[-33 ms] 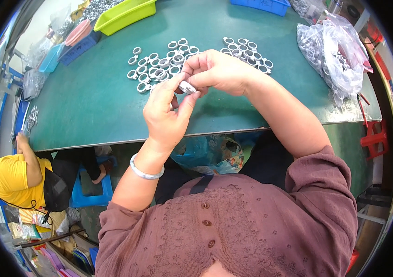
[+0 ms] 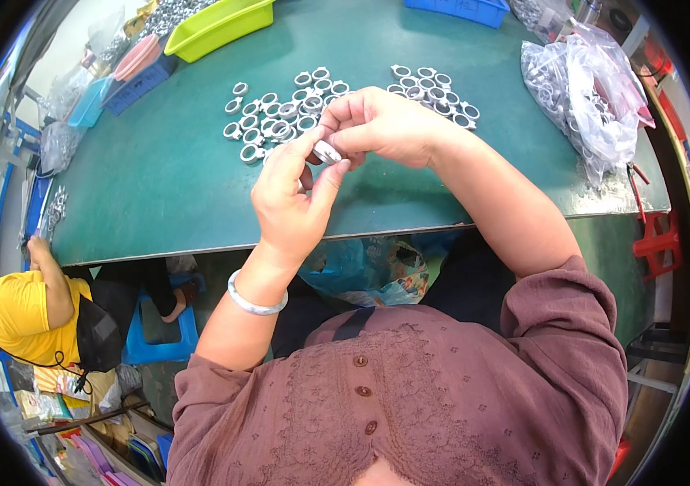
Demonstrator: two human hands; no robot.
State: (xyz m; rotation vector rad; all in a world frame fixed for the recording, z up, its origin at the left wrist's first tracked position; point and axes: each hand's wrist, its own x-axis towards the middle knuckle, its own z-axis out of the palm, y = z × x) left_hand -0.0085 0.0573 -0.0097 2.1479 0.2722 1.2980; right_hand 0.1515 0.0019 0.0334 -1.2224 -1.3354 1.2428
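Observation:
Between my two hands, above the green table, is a small silver-grey metal ring (image 2: 328, 153), seen nearly edge-on. My left hand (image 2: 290, 182) is closed, its thumb and fingers pinching the ring from the left and below. Bent over its far side, my right hand (image 2: 377, 130) is closed too, thumb and fingertips at the ring; whether they hold a smaller part there is hidden. Beyond my hands lies a loose group of similar metal rings (image 2: 249, 136) with small lugs. A second group of rings (image 2: 440, 95) lies to the right, partly behind my right hand.
A yellow-green bin (image 2: 219, 31) and a blue bin (image 2: 458, 10) stand at the far edge. Clear plastic bags of metal parts (image 2: 584, 105) rest on the right. A person in yellow (image 2: 25, 304) sits at the table's left. A red stool (image 2: 658, 245) stands right.
The ring has tilted very slightly between my fingertips. Both hands otherwise keep their places.

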